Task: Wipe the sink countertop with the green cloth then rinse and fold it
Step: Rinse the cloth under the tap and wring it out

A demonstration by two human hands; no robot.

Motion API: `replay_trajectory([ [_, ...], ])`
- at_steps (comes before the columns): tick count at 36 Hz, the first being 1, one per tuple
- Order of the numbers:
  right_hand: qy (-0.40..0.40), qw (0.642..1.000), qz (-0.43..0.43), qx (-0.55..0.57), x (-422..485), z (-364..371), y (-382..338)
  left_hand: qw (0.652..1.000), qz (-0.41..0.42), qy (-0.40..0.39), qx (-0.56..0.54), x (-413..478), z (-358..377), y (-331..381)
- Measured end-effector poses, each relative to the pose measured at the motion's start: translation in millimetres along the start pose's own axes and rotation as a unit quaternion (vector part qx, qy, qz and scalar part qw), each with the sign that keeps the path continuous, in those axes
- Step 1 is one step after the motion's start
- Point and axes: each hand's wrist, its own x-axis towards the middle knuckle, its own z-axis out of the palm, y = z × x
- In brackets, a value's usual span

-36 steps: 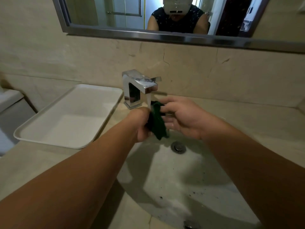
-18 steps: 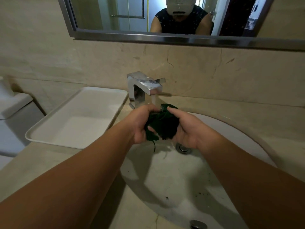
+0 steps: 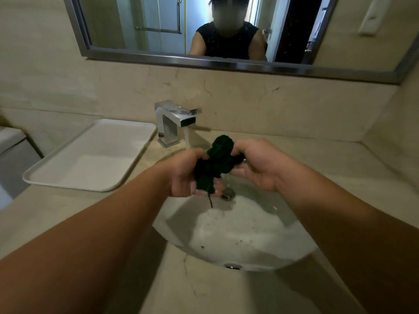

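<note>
Green cloth (image 3: 216,164) is bunched into a dark wad between both hands, held over the white sink (image 3: 238,241) basin just in front of the chrome faucet (image 3: 174,122). Head view only. Left hand (image 3: 186,175) is clenched on the lower part of the wad, right hand (image 3: 256,164) closed on the upper right side — both gripping cloth, neither open. A loose thread hangs from the bottom of the wad toward the drain (image 3: 227,193). Water stream (image 3: 186,138) runs from the spout and lands by the left hand's knuckles.

Change: a second ago the right hand was looser, fingers spread beside the cloth; half a second ago both hands closed in on it; now the wad is squeezed tighter and pulled between the fists. Reads as the rinse step, scrubbing or wringing — wiping looks done, fold not yet started. White tray (image 3: 95,155) sits on the beige countertop (image 3: 56,223) left of the faucet, untouched. Dark specks lie in the basin.
</note>
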Motion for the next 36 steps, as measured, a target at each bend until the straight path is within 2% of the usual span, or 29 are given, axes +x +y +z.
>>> replay_trajectory([
  [3, -0.037, 0.978, -0.065, -0.196, -34, -7, -5, 0.994, 0.056, -0.042, -0.081, -8, 19, 1],
  [6, -0.047, 0.937, -0.119, -0.327, -55, -20, -11, 0.993, 0.080, -0.062, -0.054, -13, 33, 2],
  [10, 0.004, 0.808, -0.205, -0.553, -66, -41, -10, 0.996, 0.063, -0.069, 0.010, -22, 51, 7],
  [15, -0.036, 0.732, -0.266, -0.627, -75, -47, 12, 0.987, 0.014, -0.139, 0.077, -28, 76, 10],
  [18, -0.010, 0.719, -0.290, -0.631, -72, -48, 18, 0.982, 0.005, -0.154, 0.111, -28, 77, 9],
  [22, 0.033, 0.672, -0.280, -0.685, -68, -50, 14, 0.977, 0.018, -0.153, 0.148, -22, 67, 4],
  [26, 0.042, 0.648, -0.236, -0.723, -66, -46, 11, 0.942, -0.015, -0.094, 0.323, -27, 69, 4],
  [28, 0.037, 0.640, -0.221, -0.735, -64, -45, 10, 0.932, -0.023, -0.087, 0.350, -30, 73, 6],
  [33, 0.034, 0.695, -0.212, -0.686, -62, -46, 11, 0.961, -0.015, -0.094, 0.261, -25, 79, 6],
  [35, 0.005, 0.721, -0.235, -0.652, -67, -47, 14, 0.971, 0.000, -0.104, 0.216, -24, 81, 6],
  [36, -0.013, 0.719, -0.253, -0.647, -69, -49, 17, 0.975, 0.005, -0.109, 0.196, -25, 80, 6],
])
